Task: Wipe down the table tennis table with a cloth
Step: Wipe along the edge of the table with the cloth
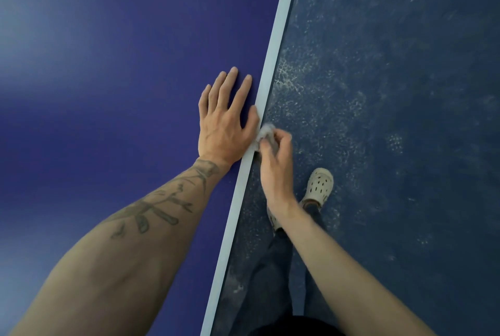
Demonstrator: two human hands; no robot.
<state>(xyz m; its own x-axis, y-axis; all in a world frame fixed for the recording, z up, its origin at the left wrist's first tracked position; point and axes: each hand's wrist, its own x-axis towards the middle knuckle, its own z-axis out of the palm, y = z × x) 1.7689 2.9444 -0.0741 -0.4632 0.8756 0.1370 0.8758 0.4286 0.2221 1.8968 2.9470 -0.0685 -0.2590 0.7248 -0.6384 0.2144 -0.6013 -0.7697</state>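
The blue table tennis table (113, 70) fills the left half of the view, and its pale edge line (273, 59) runs diagonally from top right to bottom left. My left hand (226, 121) lies flat on the table with straight fingers, right beside that edge. My right hand (276, 165) is just off the table's side and grips a small crumpled grey-white cloth (265, 132) against the edge. Most of the cloth is hidden by my fingers.
To the right lies a dark blue floor (392, 92) with whitish scuff marks. My legs in dark trousers and a pale clog (319, 185) stand close beside the table's edge.
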